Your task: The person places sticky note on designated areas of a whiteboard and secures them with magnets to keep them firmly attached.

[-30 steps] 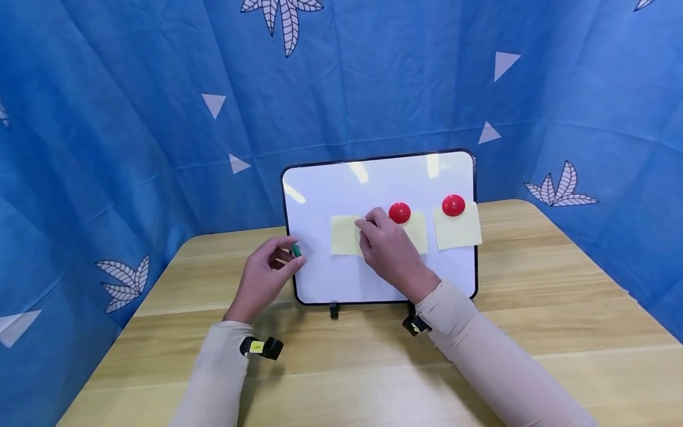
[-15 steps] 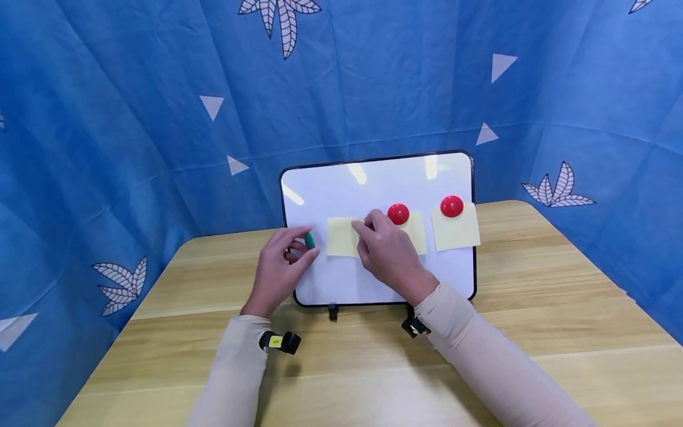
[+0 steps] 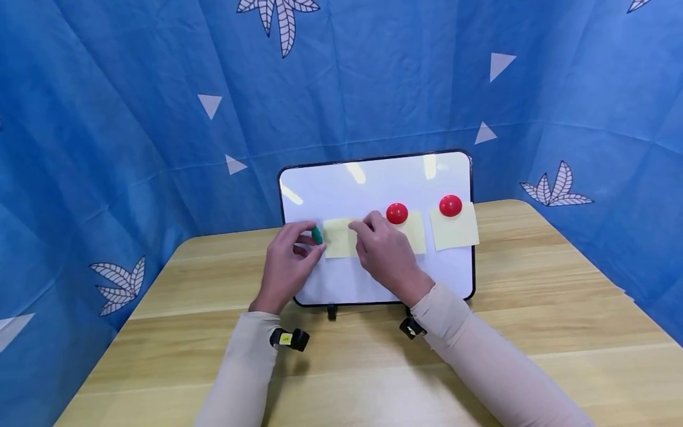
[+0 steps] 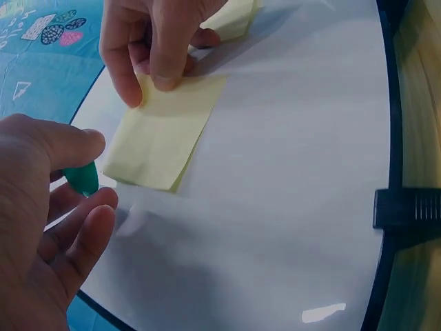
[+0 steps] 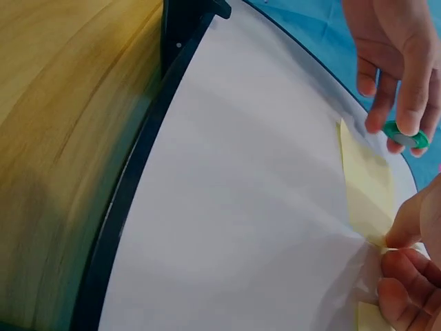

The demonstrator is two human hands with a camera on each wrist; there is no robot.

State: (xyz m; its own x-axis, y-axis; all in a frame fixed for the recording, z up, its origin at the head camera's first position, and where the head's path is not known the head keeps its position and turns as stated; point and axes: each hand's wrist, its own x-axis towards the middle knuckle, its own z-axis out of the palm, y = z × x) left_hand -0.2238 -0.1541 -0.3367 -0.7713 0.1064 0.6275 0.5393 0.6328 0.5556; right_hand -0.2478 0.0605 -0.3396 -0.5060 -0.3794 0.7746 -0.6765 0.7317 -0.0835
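My left hand [image 3: 288,261] pinches a round green magnet [image 3: 317,235] between thumb and fingers, just left of a pale yellow sticky note [image 3: 336,238]. The magnet's grey underside shows in the right wrist view. My right hand [image 3: 386,252] pinches that sticky note at its right edge, against the whiteboard [image 3: 347,287]; in the left wrist view the note's near edge [image 4: 176,181] lifts slightly. Behind the right hand, a second sticky note [image 3: 418,231] is partly covered, with a red magnet [image 3: 397,213] at its top.
Further right, a third sticky note [image 3: 456,231] hangs under another red magnet [image 3: 450,206] and sticks out past the board's right edge. Black feet [image 3: 332,312] hold the board upright on a wooden table [image 3: 341,379]. A blue patterned curtain [image 3: 373,77] hangs behind.
My left hand has moved right and up with the green magnet, from the board's left edge to beside the left sticky note. My right hand has stayed at the note.
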